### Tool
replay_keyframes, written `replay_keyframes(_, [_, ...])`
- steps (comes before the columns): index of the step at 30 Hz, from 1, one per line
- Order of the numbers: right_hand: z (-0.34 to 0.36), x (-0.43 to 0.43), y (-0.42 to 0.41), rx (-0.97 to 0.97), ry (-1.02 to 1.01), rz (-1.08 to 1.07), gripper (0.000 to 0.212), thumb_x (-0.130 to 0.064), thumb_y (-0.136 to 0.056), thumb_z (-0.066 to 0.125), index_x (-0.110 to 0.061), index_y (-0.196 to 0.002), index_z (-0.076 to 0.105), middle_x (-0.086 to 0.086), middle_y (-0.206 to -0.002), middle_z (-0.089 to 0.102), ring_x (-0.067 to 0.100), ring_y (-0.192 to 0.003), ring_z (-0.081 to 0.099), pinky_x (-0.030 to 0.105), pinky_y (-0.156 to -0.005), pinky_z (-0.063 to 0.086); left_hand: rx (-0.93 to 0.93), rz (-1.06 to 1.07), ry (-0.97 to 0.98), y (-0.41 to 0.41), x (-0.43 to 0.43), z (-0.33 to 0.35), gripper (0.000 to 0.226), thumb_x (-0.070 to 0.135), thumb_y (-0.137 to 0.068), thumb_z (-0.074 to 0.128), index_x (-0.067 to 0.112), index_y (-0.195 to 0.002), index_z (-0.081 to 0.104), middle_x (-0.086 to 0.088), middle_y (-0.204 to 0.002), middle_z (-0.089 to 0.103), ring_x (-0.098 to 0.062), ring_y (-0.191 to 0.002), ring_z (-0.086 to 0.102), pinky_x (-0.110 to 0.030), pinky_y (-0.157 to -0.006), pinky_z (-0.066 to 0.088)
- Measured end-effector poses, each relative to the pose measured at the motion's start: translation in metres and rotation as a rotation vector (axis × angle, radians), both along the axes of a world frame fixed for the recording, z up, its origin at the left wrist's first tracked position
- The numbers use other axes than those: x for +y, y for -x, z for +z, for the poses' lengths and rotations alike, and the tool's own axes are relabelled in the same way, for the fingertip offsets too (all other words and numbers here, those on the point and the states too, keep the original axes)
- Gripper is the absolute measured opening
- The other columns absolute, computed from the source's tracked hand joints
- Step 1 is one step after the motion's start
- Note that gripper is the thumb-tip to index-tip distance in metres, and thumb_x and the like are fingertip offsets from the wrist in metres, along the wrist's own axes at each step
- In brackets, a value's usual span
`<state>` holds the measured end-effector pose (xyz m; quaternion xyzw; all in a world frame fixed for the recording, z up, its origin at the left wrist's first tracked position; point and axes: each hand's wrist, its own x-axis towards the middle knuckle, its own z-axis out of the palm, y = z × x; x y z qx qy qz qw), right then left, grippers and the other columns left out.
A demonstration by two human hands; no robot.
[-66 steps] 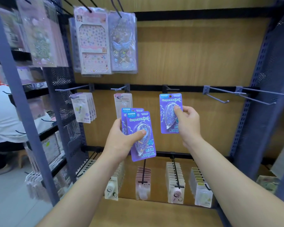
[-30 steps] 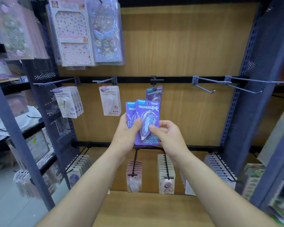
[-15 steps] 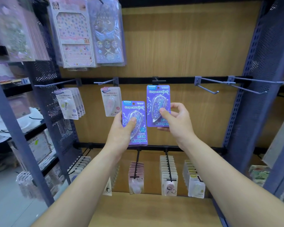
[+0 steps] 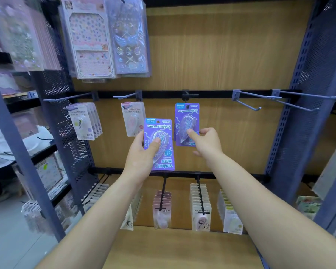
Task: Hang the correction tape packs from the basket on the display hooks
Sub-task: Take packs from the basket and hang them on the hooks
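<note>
Correction tape pack, a purple one, sits up at the centre hook on the black rail. Its hanging hole looks to be over the hook's tip, though I cannot tell how far back it has slid. My right hand pinches its lower right edge between thumb and forefinger, with the other fingers curled loosely below. My left hand grips a second purple pack lower down and in front of the rail, thumb across the clear blister and fingers behind the card. I cannot tell whether another card lies hidden behind it. The basket is out of view.

I judge this to be the hanging step for the first pack, nearly done. Next I would nudge it fully onto the hook, let go, and take the second pack with my right hand. Its small round hole has to line up with the hook's tip, so the card should be held square and upright. The pink pack hangs on the neighbouring hook just to the left, so I should keep clear of it. Two hooks further right are bare, should the centre one fill up
</note>
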<state>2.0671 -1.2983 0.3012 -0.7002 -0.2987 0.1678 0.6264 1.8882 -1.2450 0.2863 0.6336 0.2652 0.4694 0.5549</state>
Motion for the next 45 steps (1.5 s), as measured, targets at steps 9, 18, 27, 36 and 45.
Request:
replay_keyframes(9, [-0.033, -0.047, 0.025, 0.140, -0.100, 0.390, 0.020, -0.030, -0.102, 0.062, -0.012, -0.111, 0.064, 0.008, -0.098, 0.079, 0.019, -0.077, 0.076, 0.030, -0.061, 0.059, 0.029, 0.002, -0.023, -0.027, -0.012, -0.006, 0.031, 0.023, -0.101, 0.063, 0.017, -0.131, 0.058, 0.001, -0.120, 0.073, -0.014, -0.102, 0.074, -0.028, -0.078, 0.060])
replay_keyframes(18, [-0.025, -0.070, -0.010, 0.071, -0.237, 0.261, 0.030, -0.022, -0.092, 0.075, -0.009, -0.113, 0.058, 0.004, -0.099, 0.080, 0.023, -0.088, 0.078, 0.043, -0.077, 0.063, 0.188, 0.053, -0.144, -0.047, -0.017, 0.016, 0.036, 0.037, -0.092, 0.074, 0.017, -0.115, 0.056, 0.003, -0.102, 0.076, -0.006, -0.085, 0.075, -0.024, -0.065, 0.059])
replay_keyframes(27, [-0.031, -0.076, -0.030, 0.130, -0.258, 0.165, 0.027, -0.023, -0.094, 0.074, -0.009, -0.112, 0.059, 0.001, -0.097, 0.080, 0.022, -0.088, 0.078, 0.049, -0.087, 0.061, 0.134, 0.018, -0.113, -0.065, 0.003, 0.041, 0.038, 0.039, -0.090, 0.074, 0.023, -0.119, 0.055, 0.002, -0.104, 0.075, -0.005, -0.086, 0.076, -0.021, -0.061, 0.058])
replay_keyframes(36, [-0.034, -0.077, -0.030, 0.116, -0.257, 0.182, 0.023, -0.020, -0.095, 0.073, -0.008, -0.109, 0.059, 0.002, -0.094, 0.080, 0.021, -0.084, 0.078, 0.036, -0.071, 0.060, 0.121, -0.037, -0.147, -0.061, 0.002, 0.031, 0.039, 0.038, -0.090, 0.075, 0.018, -0.120, 0.062, 0.004, -0.105, 0.077, -0.011, -0.093, 0.077, -0.035, -0.076, 0.063])
replay_keyframes(45, [-0.038, -0.087, -0.040, 0.129, -0.263, 0.111, 0.016, -0.018, -0.096, 0.071, -0.010, -0.107, 0.062, 0.001, -0.093, 0.080, 0.022, -0.086, 0.078, 0.041, -0.080, 0.060, 0.080, -0.067, -0.151, -0.064, -0.001, 0.039, 0.029, 0.035, -0.091, 0.075, 0.021, -0.115, 0.068, 0.006, -0.102, 0.078, -0.010, -0.092, 0.077, -0.022, -0.064, 0.060])
